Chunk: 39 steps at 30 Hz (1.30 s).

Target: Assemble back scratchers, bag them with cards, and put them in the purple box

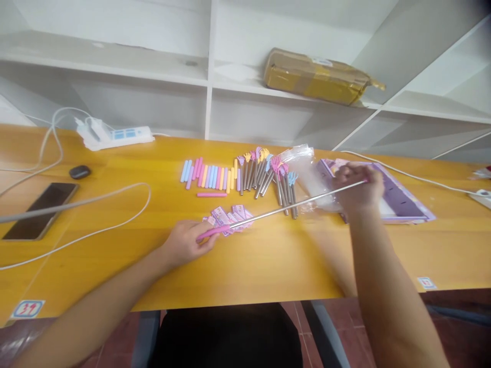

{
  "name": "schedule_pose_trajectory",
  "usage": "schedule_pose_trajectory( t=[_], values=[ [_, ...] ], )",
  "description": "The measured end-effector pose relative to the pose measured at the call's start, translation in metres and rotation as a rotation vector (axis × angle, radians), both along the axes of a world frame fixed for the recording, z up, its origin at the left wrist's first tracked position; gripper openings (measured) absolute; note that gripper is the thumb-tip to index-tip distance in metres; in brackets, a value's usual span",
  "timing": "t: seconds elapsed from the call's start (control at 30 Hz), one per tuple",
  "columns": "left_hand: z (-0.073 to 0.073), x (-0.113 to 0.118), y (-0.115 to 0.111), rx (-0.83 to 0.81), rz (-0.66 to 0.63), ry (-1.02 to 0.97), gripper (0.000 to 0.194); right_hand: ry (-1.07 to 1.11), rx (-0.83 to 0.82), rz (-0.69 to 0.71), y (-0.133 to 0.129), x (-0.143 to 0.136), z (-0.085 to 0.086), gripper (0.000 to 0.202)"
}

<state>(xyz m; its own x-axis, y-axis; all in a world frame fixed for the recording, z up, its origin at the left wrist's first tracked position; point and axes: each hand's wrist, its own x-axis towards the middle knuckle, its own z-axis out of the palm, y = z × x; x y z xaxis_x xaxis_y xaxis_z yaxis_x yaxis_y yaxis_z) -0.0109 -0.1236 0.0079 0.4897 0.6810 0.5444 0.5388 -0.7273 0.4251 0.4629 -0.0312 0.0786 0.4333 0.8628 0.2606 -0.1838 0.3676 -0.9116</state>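
Note:
A telescopic back scratcher [295,205], its metal rod drawn out long, stretches between my two hands above the table. My left hand [187,242] is closed round its pink handle. At the far end my right hand [359,190] is closed on the tip, where a bit of pink shows; motion blurs this hand. Beneath the rod lie small purple printed cards [224,216] in a loose pile. Behind them are rows of pastel handle sleeves [210,176], with one pink sleeve [212,194] set apart. Several short metal scratcher rods with coloured hand-shaped heads [264,171] lie to their right.
Clear plastic bags [312,174] lie beside an open purple box [406,197], which is partly behind my right hand. On the left are a phone [40,211], a black case [80,172], a power strip [130,135] and white cables. A taped parcel [316,76] rests on the shelf.

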Motion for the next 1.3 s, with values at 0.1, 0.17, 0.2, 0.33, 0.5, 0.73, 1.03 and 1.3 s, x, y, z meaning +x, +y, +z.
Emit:
schedule_pose_trajectory(
  t=[0.1, 0.17, 0.2, 0.33, 0.5, 0.73, 1.03, 1.3],
  values=[
    [0.005, -0.001, -0.001, -0.08, 0.073, -0.03, 0.026, 0.026, 0.041, 0.103, 0.012, -0.074, -0.017, 0.036],
    [0.008, -0.002, 0.0, -0.143, 0.095, -0.042, 0.028, 0.009, 0.073, 0.173, 0.001, -0.132, -0.031, 0.039],
    [0.008, -0.002, 0.0, -0.17, 0.094, -0.042, 0.029, -0.014, 0.08, 0.27, -0.009, -0.162, -0.037, 0.041],
    [0.001, -0.002, 0.003, -0.21, -0.001, -0.01, 0.031, -0.07, 0.021, 0.615, -0.063, -0.258, -0.06, 0.063],
    [-0.008, -0.005, 0.009, -0.173, -0.114, 0.069, 0.029, -0.042, 0.021, 0.699, -0.084, -0.274, -0.077, 0.068],
    [-0.004, -0.01, 0.012, -0.156, -0.091, 0.146, 0.027, -0.064, -0.027, 0.749, -0.075, -0.26, -0.086, 0.07],
    [0.003, -0.01, 0.015, -0.181, -0.092, 0.204, 0.032, -0.133, 0.018, 0.7, -0.072, -0.255, -0.084, 0.063],
    [0.009, -0.011, 0.017, -0.295, -0.08, 0.194, 0.036, -0.11, 0.004, 0.612, -0.065, -0.247, -0.091, 0.058]
  ],
)
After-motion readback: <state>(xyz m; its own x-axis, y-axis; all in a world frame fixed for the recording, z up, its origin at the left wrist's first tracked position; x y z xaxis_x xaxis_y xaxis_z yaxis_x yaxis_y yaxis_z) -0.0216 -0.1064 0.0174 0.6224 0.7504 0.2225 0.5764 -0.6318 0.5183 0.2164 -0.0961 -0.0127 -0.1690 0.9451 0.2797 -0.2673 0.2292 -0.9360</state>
